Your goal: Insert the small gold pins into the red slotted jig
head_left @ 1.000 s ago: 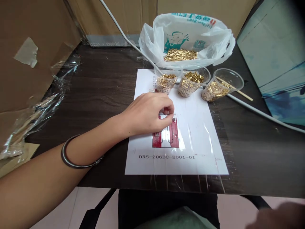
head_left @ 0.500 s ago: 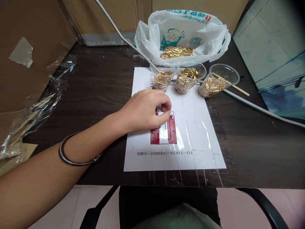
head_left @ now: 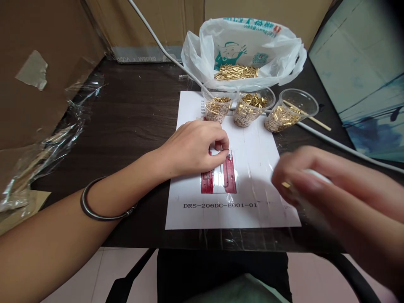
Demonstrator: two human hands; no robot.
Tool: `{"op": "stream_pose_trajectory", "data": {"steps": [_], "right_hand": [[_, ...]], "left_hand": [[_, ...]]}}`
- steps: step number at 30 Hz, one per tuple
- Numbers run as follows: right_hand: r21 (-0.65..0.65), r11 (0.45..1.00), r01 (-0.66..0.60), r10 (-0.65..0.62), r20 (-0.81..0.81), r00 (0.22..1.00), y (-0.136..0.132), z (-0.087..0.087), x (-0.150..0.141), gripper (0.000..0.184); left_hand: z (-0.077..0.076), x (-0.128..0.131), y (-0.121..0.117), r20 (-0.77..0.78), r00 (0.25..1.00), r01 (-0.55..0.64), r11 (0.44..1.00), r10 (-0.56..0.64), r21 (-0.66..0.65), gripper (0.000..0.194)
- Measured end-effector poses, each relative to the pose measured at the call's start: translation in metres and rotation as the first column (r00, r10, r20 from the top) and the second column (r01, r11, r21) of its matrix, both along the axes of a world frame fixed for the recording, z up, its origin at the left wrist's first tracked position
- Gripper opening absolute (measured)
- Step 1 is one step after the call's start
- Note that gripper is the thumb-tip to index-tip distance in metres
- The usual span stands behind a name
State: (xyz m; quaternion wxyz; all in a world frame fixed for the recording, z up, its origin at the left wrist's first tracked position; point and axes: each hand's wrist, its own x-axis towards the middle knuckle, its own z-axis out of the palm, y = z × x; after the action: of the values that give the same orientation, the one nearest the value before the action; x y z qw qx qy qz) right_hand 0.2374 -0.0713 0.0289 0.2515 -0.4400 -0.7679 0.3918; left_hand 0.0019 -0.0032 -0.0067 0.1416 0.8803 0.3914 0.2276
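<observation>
My left hand (head_left: 202,145) rests on the white printed sheet (head_left: 261,168), with thumb and forefinger pinched together. Whatever lies between its fingertips is too small to make out. Under it is a red and white picture (head_left: 229,172), partly hidden by the fingers. At the right my right hand (head_left: 315,181), smeared by motion, is closed with a small brass pin (head_left: 286,184) showing at its fingertips. Something whitish also shows between those fingers. Beyond my left hand stand a left cup (head_left: 217,107), a middle cup (head_left: 248,111) and a tilted right cup (head_left: 280,118), all holding small brass pins.
Behind the cups is a white plastic bag (head_left: 284,63) with many brass pins (head_left: 236,72). A wooden stick (head_left: 320,123) pokes past the right cup. A white cable (head_left: 353,148) crosses the dark table (head_left: 135,105). Cardboard (head_left: 47,25) walls the left and back.
My right hand has come into view from the right, holding a brass pin. My left hand keeps its pinch over the picture. The whole view has shifted slightly.
</observation>
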Motion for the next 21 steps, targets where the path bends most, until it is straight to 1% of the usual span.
{"op": "stream_pose_trajectory", "data": {"steps": [1,3,4,5,7,8,10,13,16,21], "right_hand": [[0.021,0.999,-0.028,0.027,0.038,0.999,0.010,0.003,-0.005,0.022],[0.153,0.981,-0.122,0.097,0.161,0.982,0.037,0.002,-0.018,0.027],[0.238,0.959,-0.155,0.105,0.211,0.972,0.051,-0.002,-0.024,0.026],[0.316,0.929,-0.191,0.121,0.229,0.966,0.063,-0.008,-0.028,0.023],[0.388,0.887,-0.251,0.166,0.240,0.957,0.081,-0.021,-0.034,0.019],[0.399,0.877,-0.269,0.186,0.233,0.954,0.086,-0.027,-0.035,0.018],[0.400,0.868,-0.293,0.223,0.214,0.951,0.089,-0.037,-0.035,0.018],[0.403,0.857,-0.322,0.265,0.192,0.945,0.088,-0.044,-0.033,0.018],[0.405,0.846,-0.345,0.294,0.186,0.938,0.088,-0.046,-0.033,0.018],[0.429,0.826,-0.365,0.304,0.205,0.930,0.090,-0.047,-0.033,0.016]], "left_hand": [[0.000,0.000,0.000,0.000,1.000,0.001,1.000,-0.001,0.002,0.008],[0.000,0.001,0.000,0.001,1.000,0.003,1.000,-0.003,0.001,0.008],[0.001,0.001,0.000,0.000,1.000,0.006,1.000,-0.006,-0.003,0.008],[0.001,0.001,0.000,-0.003,1.000,0.007,1.000,-0.007,-0.008,0.008],[0.002,0.001,0.000,-0.012,1.000,0.001,1.000,-0.002,-0.021,0.009],[0.002,0.001,0.000,-0.017,1.000,-0.003,1.000,0.003,-0.026,0.009],[0.002,0.001,0.001,-0.015,1.000,-0.004,1.000,0.003,-0.029,0.009],[0.003,0.000,0.002,-0.004,1.000,0.003,1.000,-0.003,-0.027,0.009],[0.003,0.000,0.002,-0.005,1.000,-0.009,0.999,0.009,-0.052,0.009],[0.004,-0.001,0.003,0.005,1.000,-0.002,0.997,0.003,-0.076,0.008]]}}
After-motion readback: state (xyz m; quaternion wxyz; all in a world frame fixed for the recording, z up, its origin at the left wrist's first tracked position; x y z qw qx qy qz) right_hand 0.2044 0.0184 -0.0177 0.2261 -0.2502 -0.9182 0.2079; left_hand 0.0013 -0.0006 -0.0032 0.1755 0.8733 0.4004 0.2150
